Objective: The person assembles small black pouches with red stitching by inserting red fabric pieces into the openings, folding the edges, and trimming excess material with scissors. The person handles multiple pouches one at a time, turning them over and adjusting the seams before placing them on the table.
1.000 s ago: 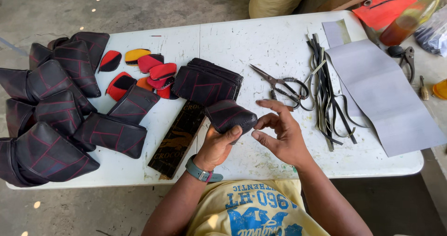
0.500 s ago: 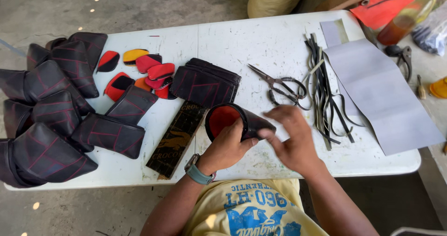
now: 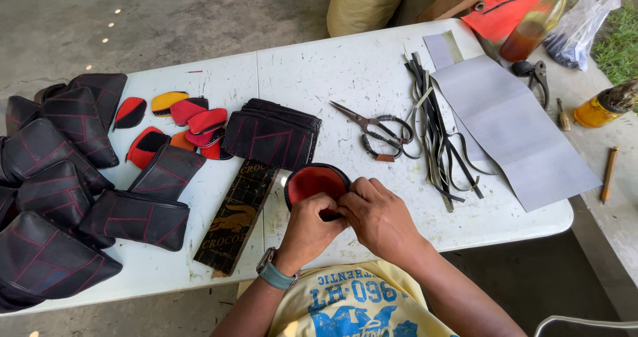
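at the far left of the white tabletop [image 3: 345, 78] we see a heap of black pouches [image 3: 60, 177] with red stitching, and beside them a scatter of small red, yellow and orange pieces [image 3: 179, 127]. next comes a flat stack of black stitched panels [image 3: 272, 136], with a long dark patterned strip [image 3: 236, 217] lying below it toward the near edge. near the front edge, at the middle, our left hand [image 3: 309, 227] (a grey-green watch at its wrist) and our right hand [image 3: 379, 217] are pressed close together, both closed on the near rim of a small black pouch with a red lining [image 3: 316, 181], which is held open just above the tabletop. to the right lie the scissors [image 3: 379, 127], then a bundle of black straps [image 3: 438, 137], then a grey sheet [image 3: 512, 127]. on the neighbouring surface at the far right stand an amber bottle [image 3: 601, 108] and a clear bag [image 3: 578, 24].
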